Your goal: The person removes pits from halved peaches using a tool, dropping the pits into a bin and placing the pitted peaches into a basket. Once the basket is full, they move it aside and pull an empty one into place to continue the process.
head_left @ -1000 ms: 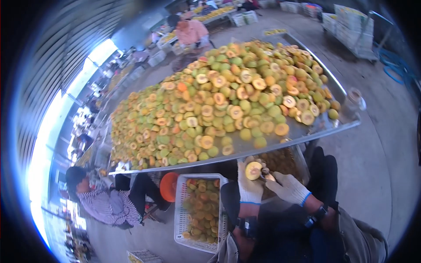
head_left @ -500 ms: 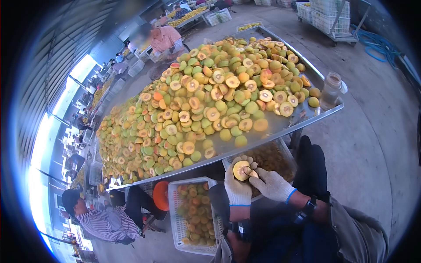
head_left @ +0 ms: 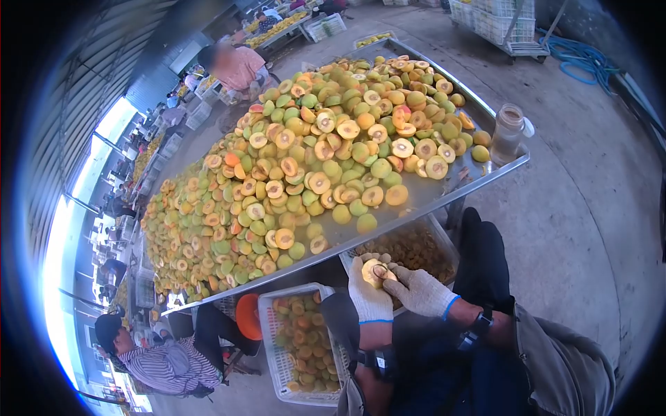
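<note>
A halved yellow peach (head_left: 373,273) rests in my left hand (head_left: 368,298), its cut face turned up. That hand wears a white knit glove with a blue cuff, and its fingers curl around the fruit. My right hand (head_left: 424,292), gloved the same way, is closed against the cut face. Whatever its fingers grip is too small and covered to make out. Both hands are above a crate (head_left: 449,258) with brownish pieces in it, below the edge of a metal table (head_left: 416,213). Halved peaches (head_left: 319,182) are heaped on that table.
A clear jar (head_left: 508,132) stands at the table's right corner. Left of my legs is a white basket (head_left: 267,333) of peach halves. A person in stripes (head_left: 170,364) sits beside an orange bowl (head_left: 248,317); another person (head_left: 237,69) is across the table. Stacked crates (head_left: 503,24) sit on a cart.
The view has shifted, so the table and baskets appear slightly further left. My right fingers have moved further over the peach half's cut face, and the peach half has tilted.
</note>
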Demonstrator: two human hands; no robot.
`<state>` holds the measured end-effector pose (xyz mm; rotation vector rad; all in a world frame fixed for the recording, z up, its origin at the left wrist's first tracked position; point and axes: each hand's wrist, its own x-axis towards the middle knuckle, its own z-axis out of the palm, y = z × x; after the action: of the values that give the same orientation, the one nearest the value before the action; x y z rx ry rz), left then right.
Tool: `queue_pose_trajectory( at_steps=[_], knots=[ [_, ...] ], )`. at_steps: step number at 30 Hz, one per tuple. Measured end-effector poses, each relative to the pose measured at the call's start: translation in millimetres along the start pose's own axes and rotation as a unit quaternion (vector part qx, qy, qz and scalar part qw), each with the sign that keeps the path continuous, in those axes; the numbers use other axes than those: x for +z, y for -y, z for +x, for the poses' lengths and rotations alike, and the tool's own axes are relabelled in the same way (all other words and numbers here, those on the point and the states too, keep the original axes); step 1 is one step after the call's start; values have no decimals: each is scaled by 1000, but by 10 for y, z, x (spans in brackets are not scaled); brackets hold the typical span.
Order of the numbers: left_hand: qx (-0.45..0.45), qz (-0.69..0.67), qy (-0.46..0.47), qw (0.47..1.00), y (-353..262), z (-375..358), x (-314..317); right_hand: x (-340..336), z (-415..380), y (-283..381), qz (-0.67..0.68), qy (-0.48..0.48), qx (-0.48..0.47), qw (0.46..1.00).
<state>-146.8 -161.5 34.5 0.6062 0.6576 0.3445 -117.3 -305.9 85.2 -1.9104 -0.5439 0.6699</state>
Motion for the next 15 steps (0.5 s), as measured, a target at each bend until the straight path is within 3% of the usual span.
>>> queue_pose_trajectory(
  at_steps=[9, 15],
  knots=[
    [24, -25, -27, 999, 26, -169, 164, 84, 21, -78, -15, -25, -38, 999],
    [46, -23, -66, 996, 24, -227, 309, 91, 17, -89, -37, -7, -5, 999]
  ],
)
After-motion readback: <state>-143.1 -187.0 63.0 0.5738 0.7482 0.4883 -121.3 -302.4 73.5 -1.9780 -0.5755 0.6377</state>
